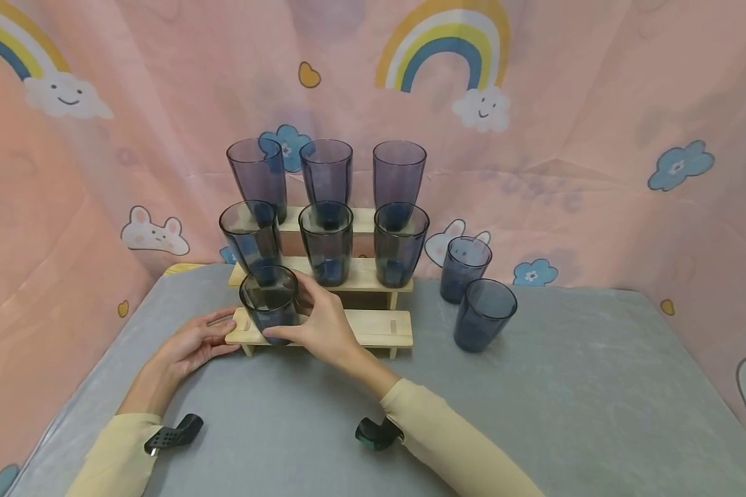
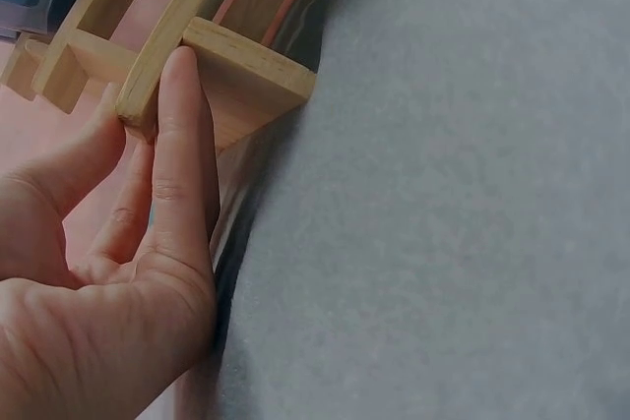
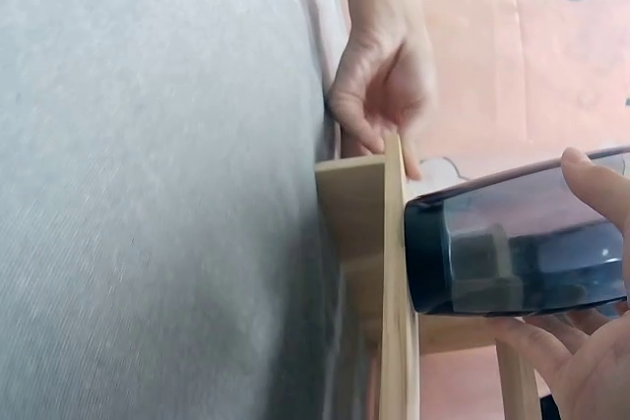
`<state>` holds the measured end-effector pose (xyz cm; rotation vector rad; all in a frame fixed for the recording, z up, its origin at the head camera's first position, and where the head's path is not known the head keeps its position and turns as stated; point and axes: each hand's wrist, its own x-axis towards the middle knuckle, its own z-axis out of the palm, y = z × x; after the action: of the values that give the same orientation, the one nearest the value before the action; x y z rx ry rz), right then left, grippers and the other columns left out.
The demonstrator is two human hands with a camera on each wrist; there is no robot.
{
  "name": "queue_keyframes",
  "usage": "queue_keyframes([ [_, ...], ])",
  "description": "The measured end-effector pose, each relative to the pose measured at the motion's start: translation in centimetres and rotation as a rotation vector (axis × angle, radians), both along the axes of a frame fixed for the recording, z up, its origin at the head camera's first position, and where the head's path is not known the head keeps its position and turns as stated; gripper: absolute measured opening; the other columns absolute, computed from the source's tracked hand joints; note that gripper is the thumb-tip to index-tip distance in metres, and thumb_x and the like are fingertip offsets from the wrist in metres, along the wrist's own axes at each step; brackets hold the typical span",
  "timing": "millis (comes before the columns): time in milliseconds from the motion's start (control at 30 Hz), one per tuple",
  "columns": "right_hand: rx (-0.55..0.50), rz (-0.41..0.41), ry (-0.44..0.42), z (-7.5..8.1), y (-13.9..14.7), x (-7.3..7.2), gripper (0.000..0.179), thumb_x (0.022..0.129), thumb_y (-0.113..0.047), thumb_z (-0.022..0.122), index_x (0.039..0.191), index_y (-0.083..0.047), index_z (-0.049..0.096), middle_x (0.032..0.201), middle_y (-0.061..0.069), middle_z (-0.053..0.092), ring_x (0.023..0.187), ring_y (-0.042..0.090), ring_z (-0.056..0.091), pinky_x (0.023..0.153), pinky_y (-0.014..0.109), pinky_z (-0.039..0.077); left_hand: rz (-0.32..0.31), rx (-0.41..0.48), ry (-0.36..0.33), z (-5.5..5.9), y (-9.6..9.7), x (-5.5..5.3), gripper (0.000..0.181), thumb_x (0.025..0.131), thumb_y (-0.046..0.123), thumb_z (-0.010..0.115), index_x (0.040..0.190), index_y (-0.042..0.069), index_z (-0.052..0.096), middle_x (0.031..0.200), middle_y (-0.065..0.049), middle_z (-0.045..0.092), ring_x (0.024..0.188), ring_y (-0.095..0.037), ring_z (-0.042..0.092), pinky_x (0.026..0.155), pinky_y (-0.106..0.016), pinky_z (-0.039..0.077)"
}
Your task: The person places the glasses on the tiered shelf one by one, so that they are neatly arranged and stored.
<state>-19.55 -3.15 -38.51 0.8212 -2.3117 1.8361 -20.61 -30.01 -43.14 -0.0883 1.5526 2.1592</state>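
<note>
A tiered wooden rack [image 1: 379,338] stands on the table. My right hand [image 1: 326,321] grips a dark tinted glass [image 3: 512,243] between thumb and fingers at the left end of the lowest tier. The glass stands upright, its base right at the board. My left hand [image 1: 195,342] pinches the left end of that same lowest board, thumb on top and fingers [image 2: 182,164] below, as the left wrist view shows. On the middle tier stand three matching glasses, one of them the middle glass [image 1: 326,245]. Three more, including the right-hand glass [image 1: 400,176], occupy the top tier.
To the right of the rack, two loose tinted glasses stand on the grey cloth, a rear glass [image 1: 456,276] and a front glass [image 1: 483,317]. A pink printed curtain [image 1: 566,83] hangs behind and at both sides of the grey-covered table [image 1: 566,400].
</note>
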Motion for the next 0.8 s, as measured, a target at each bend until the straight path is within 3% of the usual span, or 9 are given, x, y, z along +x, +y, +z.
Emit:
queue_keyframes([
  [200, -0.035, 0.0, 0.007, -0.1, -1.2, 0.0, 0.088, 0.069, -0.013, 0.09, 0.145, -0.011, 0.044, 0.129, 0.008, 0.062, 0.118, 0.018, 0.06, 0.094, 0.023, 0.05, 0.0, -0.017, 0.022, -0.1, 0.1, 0.0, 0.073, 0.103, 0.005, 0.048, 0.154, -0.005, -0.003, 0.111, 0.003, 0.059, 0.095, -0.014, 0.067, 0.08, -0.032, 0.057],
  [400, -0.005, -0.025, -0.01, -0.2, -2.1, 0.0, 0.09, 0.07, -0.015, 0.09, 0.145, -0.008, 0.041, 0.13, 0.009, 0.061, 0.119, 0.016, 0.059, 0.094, 0.022, 0.05, -0.004, -0.013, 0.022, -0.3, 0.2, 0.0, 0.073, 0.104, 0.003, 0.043, 0.153, -0.004, -0.011, 0.115, 0.001, 0.053, 0.096, -0.013, 0.066, 0.081, -0.032, 0.057],
  [600, 0.058, -0.036, -0.023, -0.3, -2.7, 0.0, 0.089, 0.072, -0.021, 0.09, 0.144, -0.008, 0.038, 0.131, 0.01, 0.058, 0.119, 0.017, 0.057, 0.095, 0.022, 0.049, -0.019, 0.051, 0.017, -0.2, 0.2, 0.1, 0.073, 0.104, -0.002, 0.038, 0.152, -0.001, -0.016, 0.109, 0.007, 0.061, 0.099, -0.012, 0.066, 0.082, -0.033, 0.057],
  [800, 0.078, -0.032, -0.041, -0.2, -3.0, -0.3, 0.088, 0.072, -0.024, 0.09, 0.143, -0.009, 0.04, 0.133, 0.009, 0.056, 0.119, 0.016, 0.058, 0.094, 0.02, 0.049, -0.002, 0.044, 0.011, 0.0, 0.1, 0.2, 0.073, 0.104, -0.004, 0.038, 0.152, 0.0, -0.017, 0.107, 0.009, 0.063, 0.099, -0.011, 0.066, 0.083, -0.034, 0.057],
])
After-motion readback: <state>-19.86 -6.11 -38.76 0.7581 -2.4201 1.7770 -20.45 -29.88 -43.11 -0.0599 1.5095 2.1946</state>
